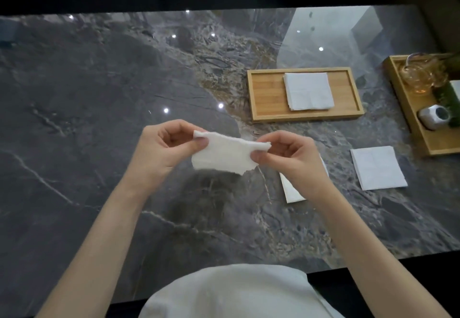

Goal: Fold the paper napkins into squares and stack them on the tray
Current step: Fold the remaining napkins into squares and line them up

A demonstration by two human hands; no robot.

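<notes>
Napkin point(219, 152) pinched, left hand point(161, 148), right hand point(291, 156)

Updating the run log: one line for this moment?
both hands pinch white paper napkin midair | folded napkins on bamboo tray | more on table

Dim indoor light; small ceiling lamps glint as white dots on the glossy marble tabletop point(99, 93). A pale window reflection spreads at upper right. Edges bend and darken, detail is soft.
</notes>
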